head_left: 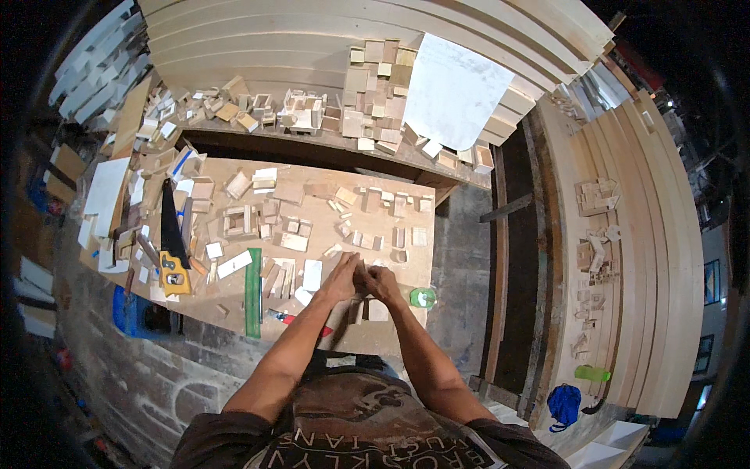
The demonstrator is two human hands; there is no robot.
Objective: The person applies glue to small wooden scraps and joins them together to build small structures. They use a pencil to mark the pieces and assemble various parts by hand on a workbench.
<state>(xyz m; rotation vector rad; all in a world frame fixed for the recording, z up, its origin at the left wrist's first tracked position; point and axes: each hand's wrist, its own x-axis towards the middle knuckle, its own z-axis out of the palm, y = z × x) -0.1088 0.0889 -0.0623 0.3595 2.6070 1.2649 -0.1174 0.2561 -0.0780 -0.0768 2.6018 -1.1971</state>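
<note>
At the near edge of a plywood worktable (301, 176), my left hand (342, 277) and my right hand (381, 284) meet. The left hand's fingers point forward, pressed together. My right hand is curled, its fingertips against the left. Whatever lies between them is mostly hidden and too small to name. Wooden strips and a small square wooden block (377, 310) lie just under my right wrist. A white rectangular piece (312, 275) rests left of my left hand. To the right of my right hand stands a green round container (422, 298).
A handsaw (173, 270) with a yellow handle lies at the left, near a green straight strip (253, 293). Several small wooden box-like pieces (242, 222) are scattered over the table. Behind, a shelf holds more blocks and a white sheet (457, 90). Stacked boards (652, 234) stand at right.
</note>
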